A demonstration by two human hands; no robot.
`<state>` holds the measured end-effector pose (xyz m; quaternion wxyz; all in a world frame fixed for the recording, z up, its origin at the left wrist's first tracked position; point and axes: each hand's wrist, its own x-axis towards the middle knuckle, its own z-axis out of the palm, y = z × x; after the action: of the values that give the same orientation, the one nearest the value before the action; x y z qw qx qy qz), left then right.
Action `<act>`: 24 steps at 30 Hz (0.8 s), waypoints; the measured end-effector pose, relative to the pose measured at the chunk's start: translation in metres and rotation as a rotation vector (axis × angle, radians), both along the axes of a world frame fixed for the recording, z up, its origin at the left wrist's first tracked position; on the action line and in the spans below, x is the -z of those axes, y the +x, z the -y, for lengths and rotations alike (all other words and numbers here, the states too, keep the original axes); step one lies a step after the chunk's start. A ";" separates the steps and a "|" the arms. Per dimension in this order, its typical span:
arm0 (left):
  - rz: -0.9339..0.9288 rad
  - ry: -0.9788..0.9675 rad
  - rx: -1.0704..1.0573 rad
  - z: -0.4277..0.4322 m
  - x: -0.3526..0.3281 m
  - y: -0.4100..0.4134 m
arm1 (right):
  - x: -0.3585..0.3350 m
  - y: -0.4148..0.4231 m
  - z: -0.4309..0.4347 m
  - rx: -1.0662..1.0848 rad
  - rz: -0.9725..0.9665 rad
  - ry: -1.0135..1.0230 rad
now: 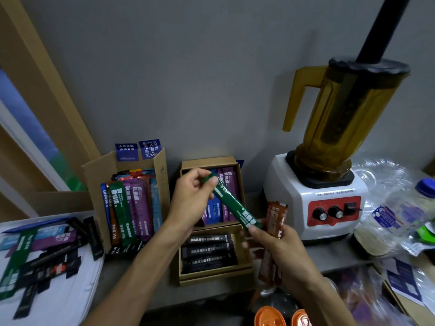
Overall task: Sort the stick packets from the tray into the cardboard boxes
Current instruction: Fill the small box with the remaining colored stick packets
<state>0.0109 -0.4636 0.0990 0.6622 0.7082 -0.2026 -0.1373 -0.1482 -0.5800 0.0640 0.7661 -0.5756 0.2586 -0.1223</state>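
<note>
1. Left of the blender (329, 196), the left hand (188, 201) pinches the green packet (231, 203) by its top. The right hand (277, 250) pinches its bottom, also gripping brown packets (275, 220).
2. Best: free the right pinch first, then stand it in the tall box (98, 184), further left.

Single wide-angle head cam: looks fwd & down, close over left hand (193, 198), right hand (277, 250) & counter (200, 294); faces grey wall (188, 78).

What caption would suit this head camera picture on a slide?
Left hand and right hand hold a green stick packet over the cardboard boxes; the right also grips brown packets.
</note>
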 end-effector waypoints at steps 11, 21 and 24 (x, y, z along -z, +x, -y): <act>0.800 0.748 0.261 -0.024 0.006 0.001 | 0.001 0.001 0.009 0.153 0.041 -0.078; 0.410 0.568 -0.046 -0.005 0.041 0.018 | -0.002 0.005 0.001 0.157 0.044 -0.073; 0.396 0.629 -0.068 0.008 0.051 0.027 | 0.000 0.003 -0.002 0.152 0.023 -0.052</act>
<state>0.0378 -0.4718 0.0479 0.3643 0.8963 -0.2509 -0.0313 -0.1451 -0.5780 0.0638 0.7423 -0.5726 0.2893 -0.1935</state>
